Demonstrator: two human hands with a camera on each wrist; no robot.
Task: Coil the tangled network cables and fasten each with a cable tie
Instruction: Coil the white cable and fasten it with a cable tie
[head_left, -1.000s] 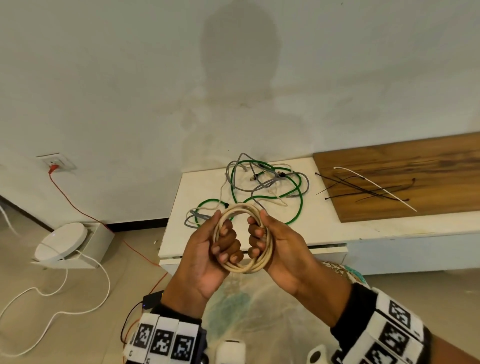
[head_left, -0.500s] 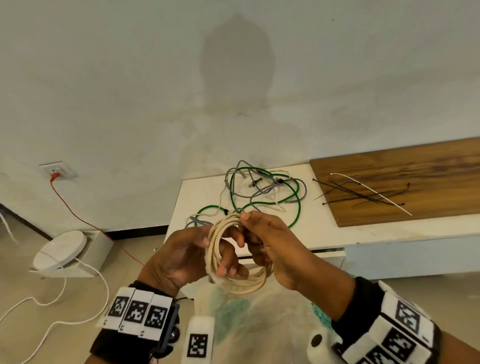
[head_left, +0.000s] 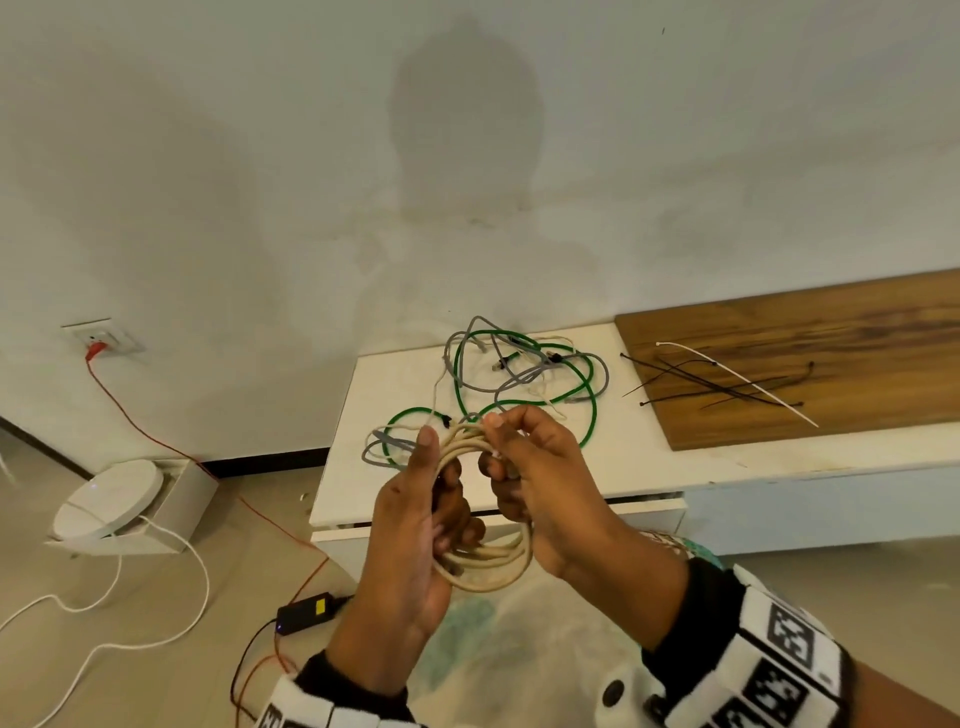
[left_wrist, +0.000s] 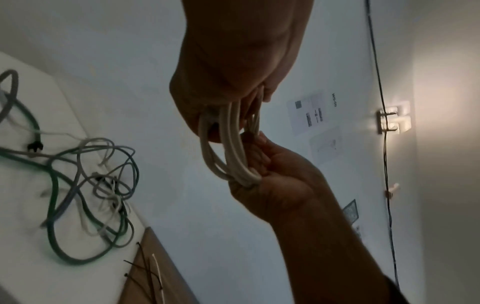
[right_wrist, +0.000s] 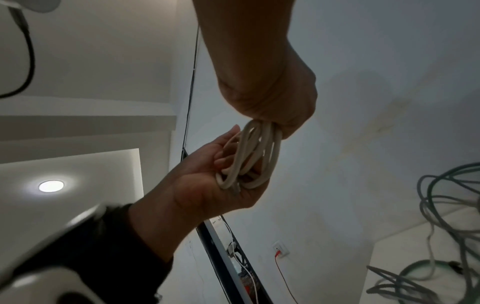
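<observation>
The left hand (head_left: 415, 525) is gripping the near-left arc of the beige coil (head_left: 483, 561), with the fingers curled through the loop and the thumb extended up along its outer edge. Compared with a second ago, when both hands were clamping the coil symmetrically at its two sides, the right hand (head_left: 524, 467) is now working at the top of the loop: its thumb and forefinger are pinching the strands there, and the lower fingers are hooking through the centre. The coil is also tilting, no longer facing the head camera flat. Judged from this, winding is complete and the right hand is dressing or tucking the loose end; whether the end is secured cannot be determined. No tie is on the coil yet.

The coil is lying between the two grips, its lower arc hanging free below both palms. In the right wrist view a connector end is resting in the left palm (right_wrist: 218, 185).

Beyond the hands, the tangle (head_left: 519, 379) of green and grey cables is lying untouched on the white table (head_left: 649, 467), just past the right-hand fingertips. Farther right of the grip, the ties (head_left: 727, 384), several black and one white, are lying loose on the board (head_left: 831, 332), well apart from either hand. Fetching one requires a free hand.
</observation>
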